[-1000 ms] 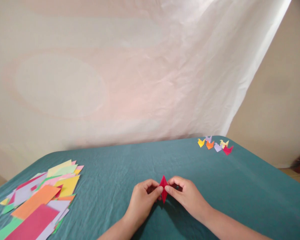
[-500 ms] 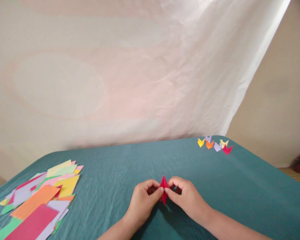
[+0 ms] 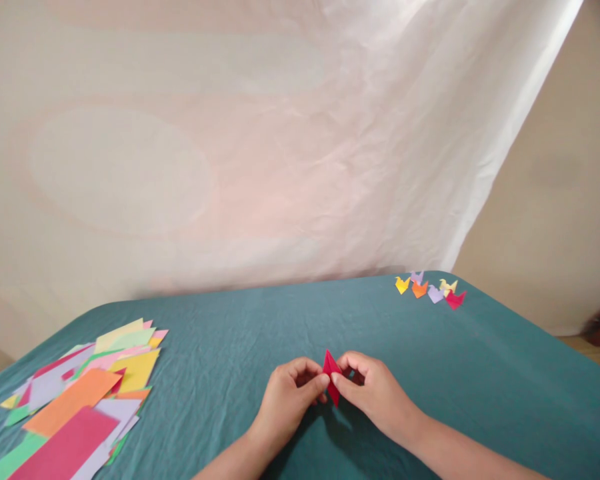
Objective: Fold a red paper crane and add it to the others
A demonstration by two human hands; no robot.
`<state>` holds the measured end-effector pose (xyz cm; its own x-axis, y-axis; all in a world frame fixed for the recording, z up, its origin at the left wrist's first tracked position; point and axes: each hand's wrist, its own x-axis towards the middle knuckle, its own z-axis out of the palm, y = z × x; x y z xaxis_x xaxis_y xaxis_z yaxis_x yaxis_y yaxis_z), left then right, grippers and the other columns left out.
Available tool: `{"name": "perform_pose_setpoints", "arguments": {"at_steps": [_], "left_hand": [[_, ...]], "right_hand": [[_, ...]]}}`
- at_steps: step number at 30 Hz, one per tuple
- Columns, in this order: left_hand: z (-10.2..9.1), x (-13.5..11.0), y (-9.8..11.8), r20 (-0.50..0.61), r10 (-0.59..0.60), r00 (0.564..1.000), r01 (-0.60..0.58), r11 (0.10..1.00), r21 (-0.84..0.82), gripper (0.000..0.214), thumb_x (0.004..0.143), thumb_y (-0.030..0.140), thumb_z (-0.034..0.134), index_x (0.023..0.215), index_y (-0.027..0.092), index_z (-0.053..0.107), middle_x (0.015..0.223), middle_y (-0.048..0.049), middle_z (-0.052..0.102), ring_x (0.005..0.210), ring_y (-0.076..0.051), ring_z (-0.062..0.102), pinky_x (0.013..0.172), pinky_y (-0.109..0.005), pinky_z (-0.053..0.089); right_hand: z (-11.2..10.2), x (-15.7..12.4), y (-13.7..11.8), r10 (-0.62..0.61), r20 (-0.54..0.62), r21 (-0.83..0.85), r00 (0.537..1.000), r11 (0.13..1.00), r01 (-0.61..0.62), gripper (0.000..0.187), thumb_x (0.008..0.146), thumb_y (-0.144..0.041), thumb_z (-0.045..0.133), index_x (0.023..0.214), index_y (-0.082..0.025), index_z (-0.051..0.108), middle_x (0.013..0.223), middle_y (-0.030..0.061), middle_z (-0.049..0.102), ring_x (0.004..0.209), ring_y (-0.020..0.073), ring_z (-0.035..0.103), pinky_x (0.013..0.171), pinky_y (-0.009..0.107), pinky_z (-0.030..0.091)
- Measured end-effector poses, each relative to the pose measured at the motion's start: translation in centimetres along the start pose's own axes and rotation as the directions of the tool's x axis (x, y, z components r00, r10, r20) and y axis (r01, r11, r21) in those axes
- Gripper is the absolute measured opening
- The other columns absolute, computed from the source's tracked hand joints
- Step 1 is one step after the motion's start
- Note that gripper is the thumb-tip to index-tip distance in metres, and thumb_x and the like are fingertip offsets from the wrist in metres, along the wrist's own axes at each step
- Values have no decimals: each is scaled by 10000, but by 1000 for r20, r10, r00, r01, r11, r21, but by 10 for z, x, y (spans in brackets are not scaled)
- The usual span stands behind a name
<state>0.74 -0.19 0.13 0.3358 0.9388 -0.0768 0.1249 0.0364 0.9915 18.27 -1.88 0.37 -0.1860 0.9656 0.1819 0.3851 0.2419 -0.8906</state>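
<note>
A small red folded paper (image 3: pixel 332 378), shaped like a narrow diamond, is held between my two hands above the near middle of the table. My left hand (image 3: pixel 291 395) pinches its left edge between thumb and fingers. From the other side, my right hand (image 3: pixel 373 390) grips it with the thumb on the front face and the fingers partly behind. The paper stands tilted, its upper point leaning a little to the left. My fingertips hide parts of both side edges.
A loose pile of coloured paper sheets (image 3: pixel 87 400) lies at the left on the green tablecloth (image 3: pixel 220 353). Several small folded paper birds (image 3: pixel 435 293) stand at the far right corner. A pale cloth (image 3: pixel 280 147) hangs behind the table.
The red folded paper has turned from nearly upright to a slight tilt, its lower point shifting right. Both hands keep their hold with little movement.
</note>
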Motion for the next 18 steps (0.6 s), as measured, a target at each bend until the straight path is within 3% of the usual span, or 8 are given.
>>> {"name": "perform_pose_setpoints", "arguments": {"at_steps": [9, 16, 18], "left_hand": [[0, -1, 6, -74, 39, 996, -37, 999, 19, 248, 776, 373, 653, 726, 130, 644, 587, -29, 657, 542, -136, 582, 574, -231, 434], [5, -7, 8, -175, 103, 979, -77, 986, 146, 165, 787, 309, 633, 719, 174, 567, 564, 18, 604, 526, -133, 566, 534, -213, 407], [7, -11, 10, -159, 132, 978, -96, 972, 215, 152, 808, 292, 607, 713, 175, 583, 594, 14, 604, 546, -135, 573, 554, -217, 417]], "right_hand": [[-2, 1, 3, 46, 50, 143, 998, 988, -53, 211, 829, -349, 596, 768, -157, 659, 723, 18, 671, 673, 154, 579, 620, 238, 430], [0, 1, 0, 62, -53, 18, 997, 998, -61, 161, 803, -240, 575, 654, -186, 546, 618, -34, 555, 564, 115, 493, 530, 211, 376], [0, 0, -1, 19, -84, -56, 996, 998, -24, 158, 803, -200, 559, 649, -194, 523, 635, -32, 551, 583, 119, 506, 547, 216, 379]]}}
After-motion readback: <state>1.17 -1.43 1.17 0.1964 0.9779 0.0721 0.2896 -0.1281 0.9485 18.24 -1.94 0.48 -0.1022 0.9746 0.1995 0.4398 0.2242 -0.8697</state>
